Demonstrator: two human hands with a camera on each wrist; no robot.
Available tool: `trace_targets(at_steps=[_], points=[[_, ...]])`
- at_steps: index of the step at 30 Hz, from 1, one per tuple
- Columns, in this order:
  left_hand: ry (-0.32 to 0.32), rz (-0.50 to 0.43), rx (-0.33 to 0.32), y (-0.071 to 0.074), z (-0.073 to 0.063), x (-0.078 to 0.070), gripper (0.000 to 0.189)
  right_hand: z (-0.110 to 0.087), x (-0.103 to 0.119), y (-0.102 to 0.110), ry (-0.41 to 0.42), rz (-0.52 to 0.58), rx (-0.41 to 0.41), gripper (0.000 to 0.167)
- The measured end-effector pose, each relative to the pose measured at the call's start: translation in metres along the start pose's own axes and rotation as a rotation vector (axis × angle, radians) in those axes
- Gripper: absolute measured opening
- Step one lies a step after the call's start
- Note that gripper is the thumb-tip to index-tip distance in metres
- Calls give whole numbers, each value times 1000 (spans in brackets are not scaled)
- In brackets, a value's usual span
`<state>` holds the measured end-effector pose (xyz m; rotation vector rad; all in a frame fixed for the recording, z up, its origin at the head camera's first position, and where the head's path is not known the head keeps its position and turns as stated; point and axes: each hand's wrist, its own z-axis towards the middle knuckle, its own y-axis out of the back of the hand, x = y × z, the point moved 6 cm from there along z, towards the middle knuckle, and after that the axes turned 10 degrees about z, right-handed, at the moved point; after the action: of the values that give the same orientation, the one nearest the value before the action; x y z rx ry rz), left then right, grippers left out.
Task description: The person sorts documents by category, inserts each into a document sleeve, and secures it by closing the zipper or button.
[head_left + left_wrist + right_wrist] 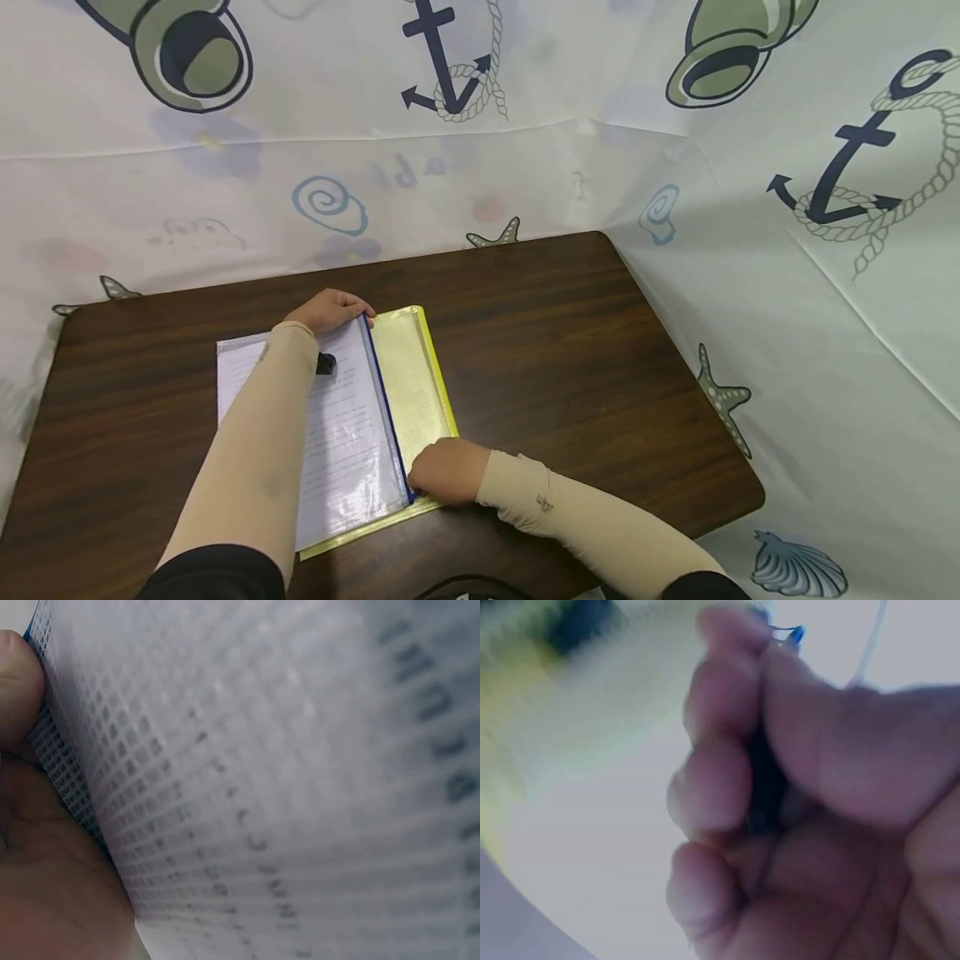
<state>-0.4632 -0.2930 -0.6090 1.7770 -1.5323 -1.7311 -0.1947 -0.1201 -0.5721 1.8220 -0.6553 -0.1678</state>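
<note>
A clear mesh zip pouch (345, 417) with printed paper inside and a blue zip edge lies over a yellow mesh zip pouch (405, 358). At the top of the blue edge, my left hand (328, 311) grips the clear pouch; its mesh fills much of the left wrist view beside my thumb (19, 682). My right hand (450, 471) is at the lower end of that edge, thumb and forefinger pinching there. A small blue tip (797, 634) shows by the fingertips in the right wrist view; the pinched part itself is hidden.
Both pouches lie on a dark wooden table (570, 358). A white sheet with sea prints (525, 183) hangs along the far and right table edges. A black rounded object (476, 587) shows at the near edge.
</note>
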Motion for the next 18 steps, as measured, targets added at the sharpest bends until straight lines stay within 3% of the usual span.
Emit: trace_targets(at_steps=[2, 4, 7, 9, 14, 18], points=[[-1, 14, -15, 0, -4, 1, 34, 14, 2, 13, 30, -9, -28, 17], [16, 14, -30, -2, -6, 4, 34, 33, 6, 20, 84, 50, -20, 15], [28, 20, -58, -6, -9, 7, 33, 61, 13, 17, 146, 193, 60, 8], [29, 8, -80, -10, -8, 9, 32, 73, 16, 7, 143, 225, 118, 13], [69, -68, -142, -17, 0, 11, 30, 82, 10, -12, 112, 217, 104, 27], [94, -119, -209, -23, 1, 13, 34, 78, 0, -16, 115, 339, 71, 25]])
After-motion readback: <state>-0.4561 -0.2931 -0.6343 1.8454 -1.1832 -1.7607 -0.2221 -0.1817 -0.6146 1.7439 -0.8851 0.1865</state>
